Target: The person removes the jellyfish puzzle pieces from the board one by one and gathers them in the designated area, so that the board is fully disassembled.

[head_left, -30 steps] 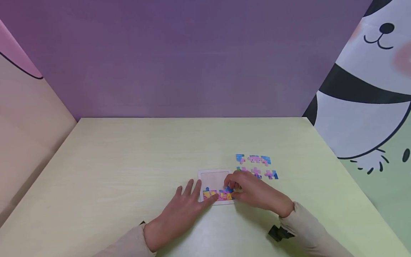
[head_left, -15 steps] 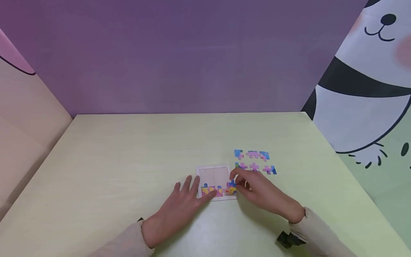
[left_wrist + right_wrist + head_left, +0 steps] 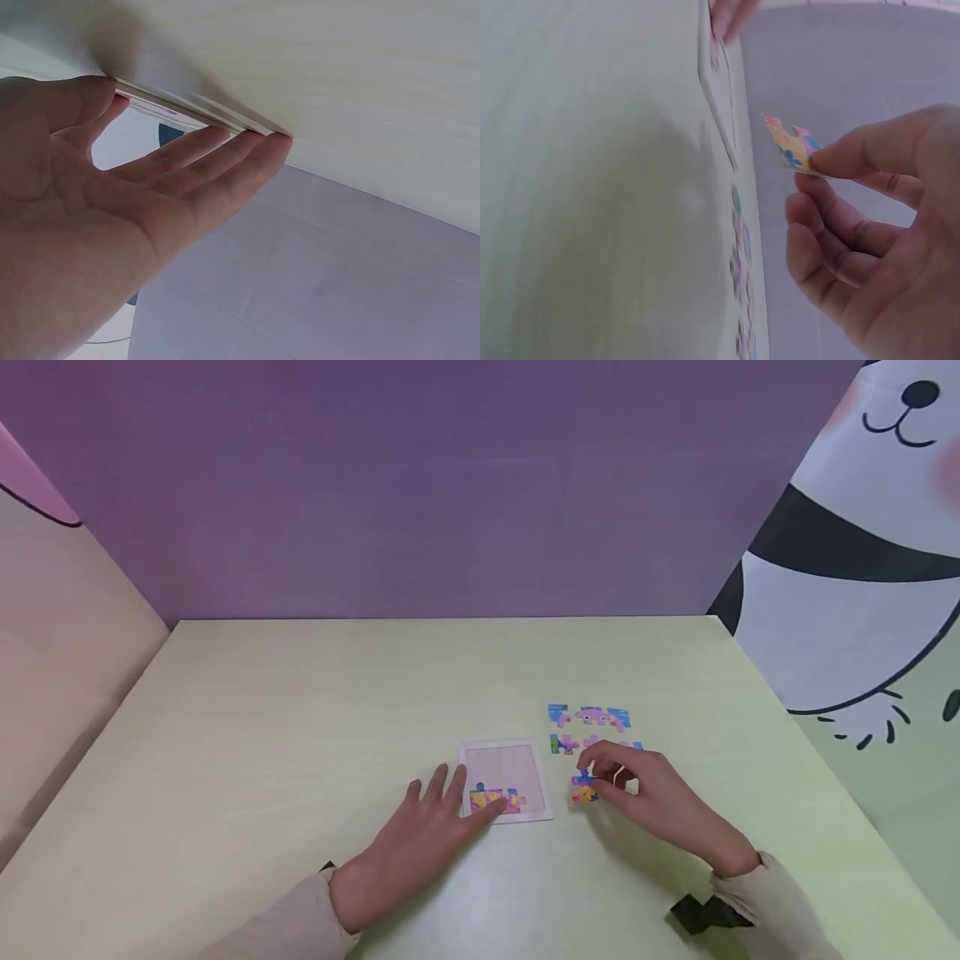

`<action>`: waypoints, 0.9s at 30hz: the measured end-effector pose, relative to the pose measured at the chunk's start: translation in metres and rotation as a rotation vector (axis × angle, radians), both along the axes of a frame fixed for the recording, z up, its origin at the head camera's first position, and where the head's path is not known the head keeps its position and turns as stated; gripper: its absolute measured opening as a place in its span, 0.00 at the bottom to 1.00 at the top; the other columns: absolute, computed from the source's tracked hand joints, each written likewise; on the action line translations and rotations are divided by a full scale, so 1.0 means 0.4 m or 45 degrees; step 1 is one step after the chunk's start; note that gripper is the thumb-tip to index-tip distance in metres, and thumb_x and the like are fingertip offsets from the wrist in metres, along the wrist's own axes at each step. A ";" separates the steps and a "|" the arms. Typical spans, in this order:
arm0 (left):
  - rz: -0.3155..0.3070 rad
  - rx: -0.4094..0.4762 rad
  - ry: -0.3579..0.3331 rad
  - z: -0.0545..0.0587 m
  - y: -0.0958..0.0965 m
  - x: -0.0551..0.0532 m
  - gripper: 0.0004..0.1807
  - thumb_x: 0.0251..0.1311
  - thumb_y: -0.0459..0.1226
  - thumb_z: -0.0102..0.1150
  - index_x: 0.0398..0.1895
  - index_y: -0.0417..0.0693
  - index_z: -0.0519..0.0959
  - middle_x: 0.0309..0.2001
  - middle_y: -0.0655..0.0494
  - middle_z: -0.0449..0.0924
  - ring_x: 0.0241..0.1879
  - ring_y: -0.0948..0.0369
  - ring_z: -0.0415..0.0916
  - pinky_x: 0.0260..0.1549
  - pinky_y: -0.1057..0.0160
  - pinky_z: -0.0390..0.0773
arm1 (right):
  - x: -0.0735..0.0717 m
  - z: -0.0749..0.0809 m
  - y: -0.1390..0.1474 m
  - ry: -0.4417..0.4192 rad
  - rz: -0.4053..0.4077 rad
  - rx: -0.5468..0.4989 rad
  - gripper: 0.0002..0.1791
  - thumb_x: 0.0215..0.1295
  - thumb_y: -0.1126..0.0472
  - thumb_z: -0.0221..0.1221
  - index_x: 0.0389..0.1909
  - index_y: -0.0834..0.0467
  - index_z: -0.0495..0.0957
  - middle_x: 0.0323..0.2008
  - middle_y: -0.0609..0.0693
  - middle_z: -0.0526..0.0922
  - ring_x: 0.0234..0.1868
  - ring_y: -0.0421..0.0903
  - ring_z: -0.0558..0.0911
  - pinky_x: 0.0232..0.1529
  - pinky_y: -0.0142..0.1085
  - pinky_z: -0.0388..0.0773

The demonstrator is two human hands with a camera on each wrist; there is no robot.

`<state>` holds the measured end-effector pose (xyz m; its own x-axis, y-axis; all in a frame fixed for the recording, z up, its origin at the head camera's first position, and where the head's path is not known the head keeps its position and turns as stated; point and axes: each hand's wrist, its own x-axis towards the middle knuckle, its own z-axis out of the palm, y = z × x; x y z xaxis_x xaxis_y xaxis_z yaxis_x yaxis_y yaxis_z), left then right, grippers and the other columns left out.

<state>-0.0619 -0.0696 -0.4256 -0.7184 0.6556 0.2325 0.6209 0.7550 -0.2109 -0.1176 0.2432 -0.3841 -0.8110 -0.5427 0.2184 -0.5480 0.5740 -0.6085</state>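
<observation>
Head: left hand (image 3: 420,839) flat, fingers straight, pressing puzzle tray (image 3: 507,779) on table (image 3: 300,735); right hand (image 3: 652,797) pinches puzzle piece (image 3: 584,789) right of tray, near loose pieces (image 3: 590,718).
Left wrist: straight fingertips (image 3: 225,146) against tray edge.
Right wrist: piece (image 3: 789,146) gripped between thumb and fingers, above table.

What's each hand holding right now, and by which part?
Right hand pinches a small yellow-and-blue jigsaw piece by one edge, thumb and forefinger. Left hand holds nothing: straight fingers rest on the white square puzzle tray.
</observation>
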 end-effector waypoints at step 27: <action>-0.027 0.026 0.024 0.008 -0.005 0.002 0.36 0.59 0.29 0.62 0.69 0.68 0.71 0.61 0.35 0.72 0.58 0.39 0.74 0.43 0.46 0.81 | -0.033 -0.037 0.161 -0.043 -0.267 0.139 0.07 0.63 0.68 0.65 0.39 0.55 0.85 0.36 0.45 0.86 0.34 0.38 0.82 0.36 0.31 0.80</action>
